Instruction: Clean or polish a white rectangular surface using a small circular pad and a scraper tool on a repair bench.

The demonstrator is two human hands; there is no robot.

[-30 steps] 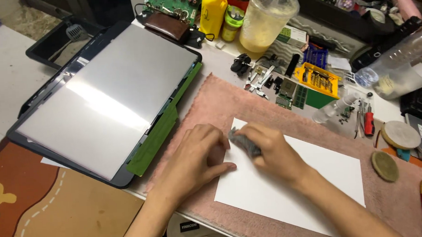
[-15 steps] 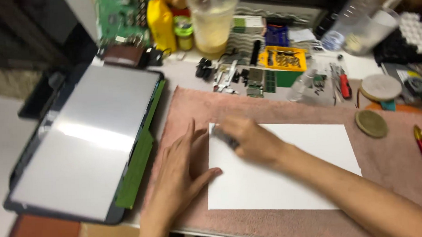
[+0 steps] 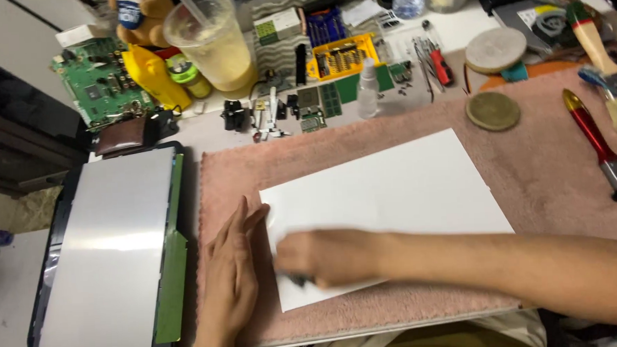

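The right hand (image 3: pixel 325 256) has travelled down the white sheet (image 3: pixel 391 205) since half a second ago — then it worked near the sheet's top left corner, now it sits blurred at the lower left edge, fingers curled around a small dark object (image 3: pixel 300 280) pressed against the surface. The object is mostly hidden under the hand, so what it is cannot be told; a second ago it looked like a small grey block in the same grip. The left hand (image 3: pixel 231 282) lies flat and open, palm down on the pink mat (image 3: pixel 541 179), its fingertips touching the sheet's left edge, much as it did in the earlier views. Judging from the shift and the motion blur, the wiping or rubbing stroke has swept along the left side of the sheet, and the rest of the surface to the right appears untouched by the hands for now. The sheet itself lies flat in the middle of the mat. To the left, a large panel (image 3: pixel 113 255) with a green strip along its edge rests apart from the mat; beyond the mat's far edge stand a plastic cup (image 3: pixel 212 43) of pale drink, a green circuit board (image 3: pixel 97 82), a yellow bit case (image 3: pixel 342 56) and a red-handled brush (image 3: pixel 594 139).
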